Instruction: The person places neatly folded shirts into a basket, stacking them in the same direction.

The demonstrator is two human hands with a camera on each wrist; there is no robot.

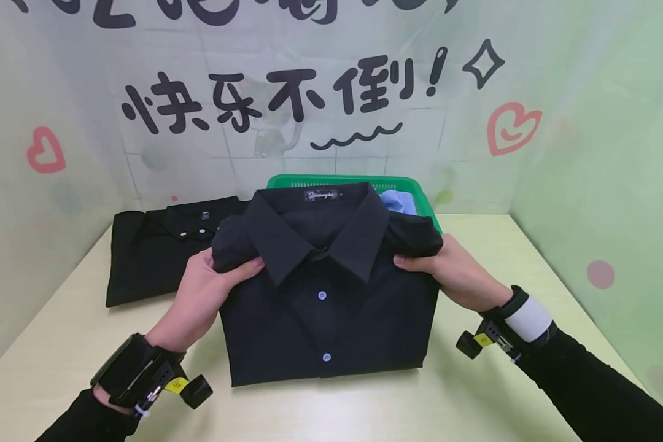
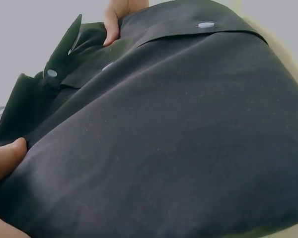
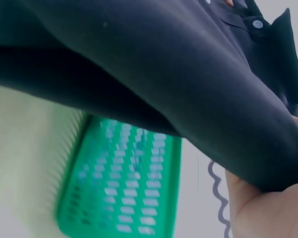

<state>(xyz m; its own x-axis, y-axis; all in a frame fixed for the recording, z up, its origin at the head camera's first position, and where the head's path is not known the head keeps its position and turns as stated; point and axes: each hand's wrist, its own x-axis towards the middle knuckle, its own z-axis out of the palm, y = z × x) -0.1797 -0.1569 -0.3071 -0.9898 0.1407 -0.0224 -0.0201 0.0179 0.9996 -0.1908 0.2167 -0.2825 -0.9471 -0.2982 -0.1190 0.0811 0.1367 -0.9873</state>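
The folded black shirt (image 1: 331, 294) lay on the pale table (image 1: 475, 393), directly in front of the green basket (image 1: 403, 184), its collar end raised off the surface toward the basket and its hem end resting down on the table, away from the basket. The left hand (image 1: 201, 294) pinched the shirt's left shoulder fold, thumb on top near the collar point and the other fingers curled under the cloth; the right hand (image 1: 455, 270) gripped the opposite shoulder the same way, thumb (image 1: 414, 263) lying across the front. In the right wrist view the shoulder bulged over the palm with the basket's mesh behind it. As a judgement, the step was handling the folded bundle by its shoulders, and doing it well called for keeping both pinches level so the placket stayed centred, holding the tucked sleeves under the fingers so they could not slip out, and avoiding any pull outward that would open the folds. A second black shirt (image 1: 160, 252) lay folded to the left of the basket, and something light blue (image 1: 400, 201) showed inside the basket.
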